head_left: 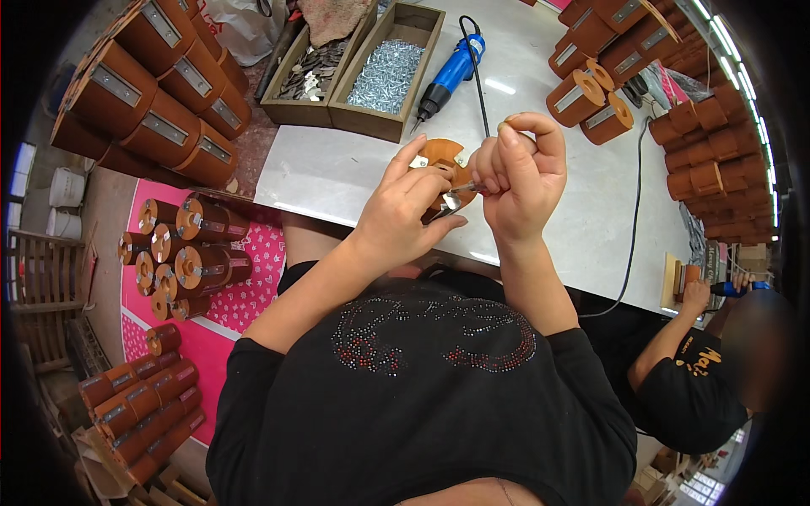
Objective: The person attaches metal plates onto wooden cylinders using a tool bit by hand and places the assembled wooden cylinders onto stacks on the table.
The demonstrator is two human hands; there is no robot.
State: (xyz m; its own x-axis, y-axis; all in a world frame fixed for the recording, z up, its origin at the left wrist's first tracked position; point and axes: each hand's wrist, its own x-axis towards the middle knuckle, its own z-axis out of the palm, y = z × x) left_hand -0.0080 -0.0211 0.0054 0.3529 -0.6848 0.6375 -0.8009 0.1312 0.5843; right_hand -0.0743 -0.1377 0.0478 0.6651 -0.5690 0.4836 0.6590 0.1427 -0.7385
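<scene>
Orange-brown, the round piece (442, 150) is lying left of my right fingers (553, 145) (closed, contents unclear). My left fingers (405, 160), nearer, are gripping it.

Workpc (440, 151) in L hand (402, 211), driver (456, 71) behind, screws (388, 71) in box (366, 122) L of driver

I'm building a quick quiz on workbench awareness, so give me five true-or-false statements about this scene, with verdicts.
1. The left hand touches a round orange-brown piece. True.
2. The right hand grips a blue-and-black cylindrical power tool. False: the power tool lies on the white tabletop, apart from the right hand.
3. Small silver screws lie in a rectangular wooden tray. True.
4. The sheet at left is plain green. False: the patterned sheet is pink and white.
5. Another person at right wears a black shirt. True.
</scene>
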